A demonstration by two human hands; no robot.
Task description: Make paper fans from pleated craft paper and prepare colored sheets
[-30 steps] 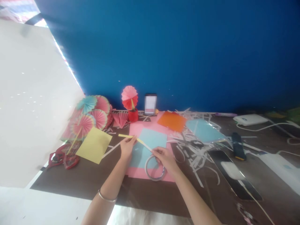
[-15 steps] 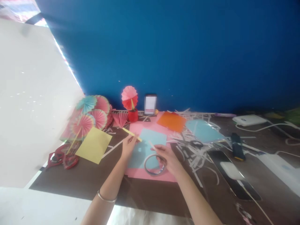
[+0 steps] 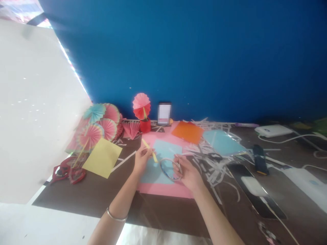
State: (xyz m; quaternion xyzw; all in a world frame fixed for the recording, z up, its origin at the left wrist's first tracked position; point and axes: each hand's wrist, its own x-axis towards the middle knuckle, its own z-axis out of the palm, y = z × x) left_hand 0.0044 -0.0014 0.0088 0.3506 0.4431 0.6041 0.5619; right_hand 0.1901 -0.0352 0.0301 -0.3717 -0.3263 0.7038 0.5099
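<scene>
My left hand [image 3: 143, 159] pinches a narrow yellow paper strip [image 3: 154, 157], which tilts above the sheets. In my right hand [image 3: 188, 172] is a thin roll of tape [image 3: 166, 176], with the fingers curled round its right side. Both hands are over a light blue paper sheet [image 3: 165, 147] that lies on larger pink paper [image 3: 166, 189]. A gap separates the strip from the tape roll.
Yellow paper [image 3: 102, 158], red scissors [image 3: 76, 174] and folded paper fans [image 3: 107, 129] lie left. A paper flower stands in a red pot [image 3: 145, 126] behind. Orange paper [image 3: 187, 132], white paper scraps [image 3: 214, 170] and a phone [image 3: 276, 209] are on the right.
The yellow strip has turned steeper in my left hand. My right hand has tilted the tape roll and raised it slightly.
</scene>
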